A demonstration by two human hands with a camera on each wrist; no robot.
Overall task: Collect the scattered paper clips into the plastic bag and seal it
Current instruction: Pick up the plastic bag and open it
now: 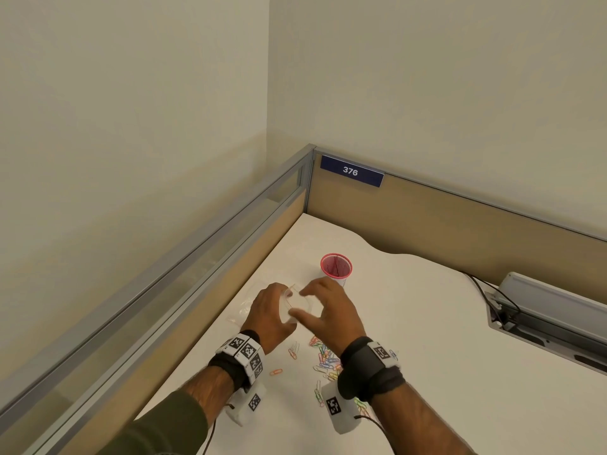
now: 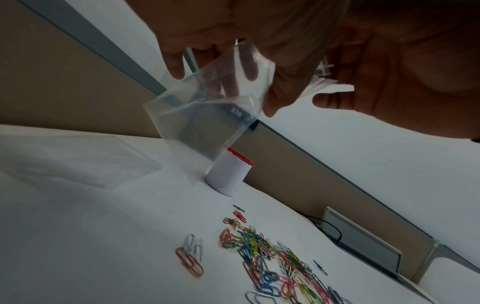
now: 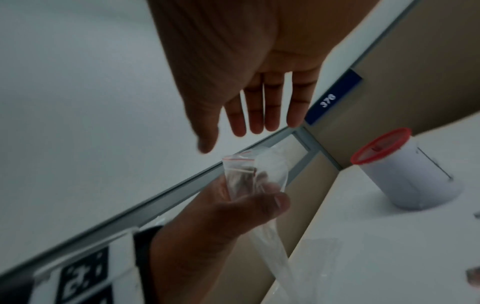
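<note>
My left hand (image 1: pixel 276 307) grips a small clear zip bag (image 1: pixel 297 305) near its red-lined mouth and holds it above the white desk (image 1: pixel 427 323). In the left wrist view the bag (image 2: pixel 205 123) hangs down from those fingers (image 2: pixel 176 65), and I see no clip in it. My right hand (image 1: pixel 300 302) hovers just right of the bag's mouth with fingers spread and holds nothing; its straight fingers (image 3: pixel 259 111) show above the bag (image 3: pixel 244 172). Several coloured paper clips (image 1: pixel 325 359) lie scattered on the desk below my wrists, with the main heap (image 2: pixel 272 257) in the left wrist view.
A white cup with a red rim (image 1: pixel 335 269) stands just beyond my hands. Flat clear plastic (image 2: pixel 78 160) lies on the desk to the left. Partition walls close off the left and back; a cable tray (image 1: pixel 542 310) with cords sits at the right.
</note>
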